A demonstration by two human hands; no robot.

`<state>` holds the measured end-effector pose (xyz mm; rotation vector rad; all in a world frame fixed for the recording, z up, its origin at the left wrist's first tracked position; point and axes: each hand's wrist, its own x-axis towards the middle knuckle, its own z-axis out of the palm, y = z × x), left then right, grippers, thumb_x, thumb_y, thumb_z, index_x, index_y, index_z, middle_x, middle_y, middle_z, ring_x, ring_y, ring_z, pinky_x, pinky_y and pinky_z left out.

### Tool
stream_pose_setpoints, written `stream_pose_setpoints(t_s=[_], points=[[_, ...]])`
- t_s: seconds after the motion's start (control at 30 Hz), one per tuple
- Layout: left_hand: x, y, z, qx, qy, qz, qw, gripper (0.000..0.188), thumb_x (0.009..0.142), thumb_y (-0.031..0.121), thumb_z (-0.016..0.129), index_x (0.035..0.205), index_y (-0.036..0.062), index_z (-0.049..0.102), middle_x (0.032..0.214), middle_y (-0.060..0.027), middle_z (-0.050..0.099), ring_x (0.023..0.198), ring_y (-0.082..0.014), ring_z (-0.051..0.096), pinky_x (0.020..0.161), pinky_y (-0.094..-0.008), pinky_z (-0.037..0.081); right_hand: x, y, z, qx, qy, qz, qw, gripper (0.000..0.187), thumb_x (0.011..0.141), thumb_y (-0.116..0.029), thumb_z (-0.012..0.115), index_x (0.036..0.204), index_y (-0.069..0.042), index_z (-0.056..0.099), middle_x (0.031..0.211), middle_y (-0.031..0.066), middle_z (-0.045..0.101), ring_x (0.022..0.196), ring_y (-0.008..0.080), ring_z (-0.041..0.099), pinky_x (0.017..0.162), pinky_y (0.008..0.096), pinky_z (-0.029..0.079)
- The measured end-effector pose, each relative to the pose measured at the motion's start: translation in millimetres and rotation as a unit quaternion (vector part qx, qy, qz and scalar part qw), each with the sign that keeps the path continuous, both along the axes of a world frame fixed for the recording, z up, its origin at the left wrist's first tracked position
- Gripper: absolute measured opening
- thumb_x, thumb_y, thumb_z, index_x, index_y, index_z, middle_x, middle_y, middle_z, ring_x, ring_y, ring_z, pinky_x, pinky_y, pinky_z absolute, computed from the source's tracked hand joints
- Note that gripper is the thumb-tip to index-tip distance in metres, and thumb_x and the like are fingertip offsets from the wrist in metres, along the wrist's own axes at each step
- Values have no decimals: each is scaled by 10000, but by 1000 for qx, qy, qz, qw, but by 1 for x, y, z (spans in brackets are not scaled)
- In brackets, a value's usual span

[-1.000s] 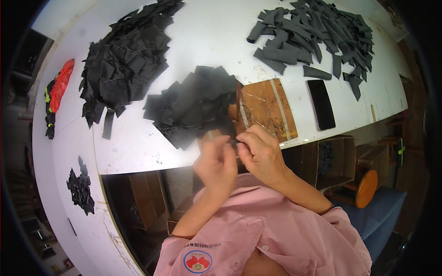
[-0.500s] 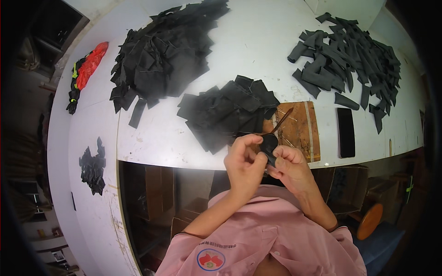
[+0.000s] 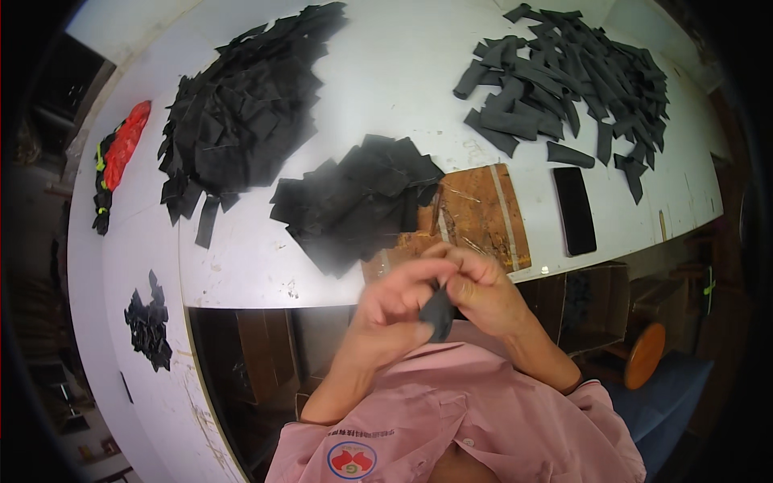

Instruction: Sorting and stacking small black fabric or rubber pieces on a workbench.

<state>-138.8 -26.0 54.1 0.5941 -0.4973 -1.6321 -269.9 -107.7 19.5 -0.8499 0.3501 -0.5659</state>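
Note:
Close to my body, just off the table's front edge, a small dark fabric piece [image 3: 437, 312] is between my two hands. My left hand [image 3: 388, 304] is somewhat blurred, its thumb pressing on the lower part of the cloth. At the upper end, the thumb and fingers of my right hand [image 3: 485, 295] pinch the same piece. Beyond the hands lies a worn wooden board [image 3: 485, 216]. A heap of flat black fabric pieces [image 3: 350, 201] overlaps the board's left side. The brown stick seen earlier cannot be made out now.
A larger heap of black pieces [image 3: 245, 121] lies far left, and narrow tube-like dark pieces [image 3: 584, 88] far right. A black phone [image 3: 573, 211] sits right of the board. A red plastic bag [image 3: 127, 149] and a small dark pile [image 3: 149, 326] are at left; a round stool [image 3: 644, 356] stands below.
Both hands have come nearer my body with the fabric piece, and the right has moved up to its top end. The brown stick has gone from sight. The whole view has shifted slightly.

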Motion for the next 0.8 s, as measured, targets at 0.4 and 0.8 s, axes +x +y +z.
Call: stream_pose_setpoints(t_s=[0.4,0.8], points=[[-17,-22,29,-10,-306,320,897,89,806,19,525,888,-15,515,872,-113,582,580,-51,473,500,-156,366,10,-17,68,-482,130,-209,841,119,697,-10,611,750,-19,505,727,73,499,617,193,514,528,277,406],[-2,-32,33,3,-55,200,978,274,747,-54,536,1006,-37,449,849,-120,569,406,-10,375,357,-127,286,15,-27,77,-501,131,-237,822,113,730,-63,600,740,-16,497,708,73,487,605,196,518,524,276,407]])
